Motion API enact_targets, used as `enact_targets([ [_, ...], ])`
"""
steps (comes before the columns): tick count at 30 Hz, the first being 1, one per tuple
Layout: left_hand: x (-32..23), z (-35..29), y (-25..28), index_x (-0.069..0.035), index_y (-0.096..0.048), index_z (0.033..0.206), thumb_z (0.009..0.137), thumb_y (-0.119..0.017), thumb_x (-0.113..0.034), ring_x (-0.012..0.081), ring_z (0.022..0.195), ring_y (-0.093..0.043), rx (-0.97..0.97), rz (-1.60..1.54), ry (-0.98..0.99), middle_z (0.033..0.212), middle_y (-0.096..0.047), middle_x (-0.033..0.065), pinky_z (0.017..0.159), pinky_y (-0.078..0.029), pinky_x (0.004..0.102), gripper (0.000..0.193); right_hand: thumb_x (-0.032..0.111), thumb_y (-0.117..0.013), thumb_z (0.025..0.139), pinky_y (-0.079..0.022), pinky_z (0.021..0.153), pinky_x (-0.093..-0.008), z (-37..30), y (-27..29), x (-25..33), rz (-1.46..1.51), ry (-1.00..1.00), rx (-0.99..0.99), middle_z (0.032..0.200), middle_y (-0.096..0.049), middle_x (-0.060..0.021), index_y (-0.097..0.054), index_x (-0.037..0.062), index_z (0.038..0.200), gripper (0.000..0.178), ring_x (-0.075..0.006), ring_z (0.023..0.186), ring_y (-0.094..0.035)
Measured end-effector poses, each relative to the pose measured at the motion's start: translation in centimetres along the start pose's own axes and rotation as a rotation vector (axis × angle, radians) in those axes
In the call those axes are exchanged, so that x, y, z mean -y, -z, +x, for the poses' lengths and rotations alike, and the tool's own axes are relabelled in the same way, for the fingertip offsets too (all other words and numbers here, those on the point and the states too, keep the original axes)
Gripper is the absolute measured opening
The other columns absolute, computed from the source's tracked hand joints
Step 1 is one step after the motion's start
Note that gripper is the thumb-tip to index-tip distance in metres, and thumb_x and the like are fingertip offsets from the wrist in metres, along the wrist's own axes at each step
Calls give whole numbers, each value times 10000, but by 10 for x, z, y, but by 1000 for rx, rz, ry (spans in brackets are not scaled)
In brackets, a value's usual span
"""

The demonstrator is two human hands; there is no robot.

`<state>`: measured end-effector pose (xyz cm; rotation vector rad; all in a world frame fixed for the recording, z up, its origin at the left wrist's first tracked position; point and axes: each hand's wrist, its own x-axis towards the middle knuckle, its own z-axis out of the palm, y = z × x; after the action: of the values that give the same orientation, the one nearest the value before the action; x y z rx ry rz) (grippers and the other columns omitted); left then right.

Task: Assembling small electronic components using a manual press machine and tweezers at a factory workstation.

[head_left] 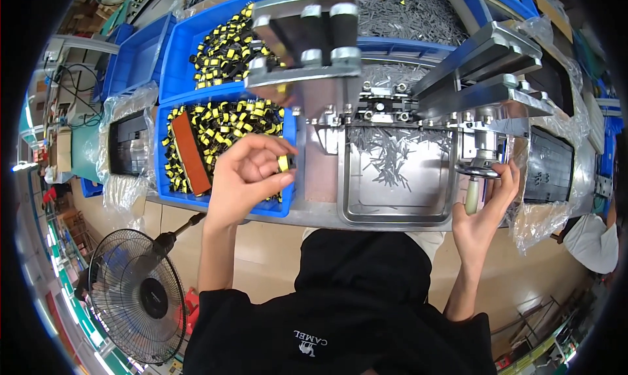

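Between the thumb and fingertips of my left hand (237,182) is a small black part with a yellow band (284,164). That hand hovers over the right edge of a blue bin (261,208) filled with similar black-and-yellow parts (226,123). A metal hand-cranked machine (383,107) stands on the bench ahead. My right hand (481,224) closes around the pale green crank handle (472,195) below its dark handwheel (474,170). Under the machine's middle, a steel tray (392,216) contains many thin grey strips or pins (389,156).
A reddish-brown block (190,154) lies across the near bin. Behind it stands another blue bin (176,58) of banded parts. Grey pieces (412,12) fill a container at the back. Plastic-wrapped black trays (549,166) flank the bench; a floor fan (137,296) stands lower left.
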<state>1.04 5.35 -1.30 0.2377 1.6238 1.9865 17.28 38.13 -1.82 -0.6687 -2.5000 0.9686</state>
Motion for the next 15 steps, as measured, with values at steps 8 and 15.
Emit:
enact_targets([
  [8, 10, -7, -28, 17, -594, 1057, 823, -719, 130, 256, 1009, -698, 67, -129, 76, 1117, -663, 202, 892, -596, 397, 288, -118, -578, 657, -339, 1185, -484, -5, 4, 2, 7, -21, 4, 1551, -230, -234, -391, 19, 1449, 825, -407, 1472, -327],
  [15, 3, 8, -72, 58, -652, 983, 837, -766, 114, 175, 957, -746, 15, 259, 35, 1109, -732, 153, 857, -619, 277, 194, -70, -627, 742, -328, 1187, -468, -15, 2, -8, 108, 12, -15, 1580, -245, -169, -368, 66, 1452, 768, -357, 1440, -374],
])
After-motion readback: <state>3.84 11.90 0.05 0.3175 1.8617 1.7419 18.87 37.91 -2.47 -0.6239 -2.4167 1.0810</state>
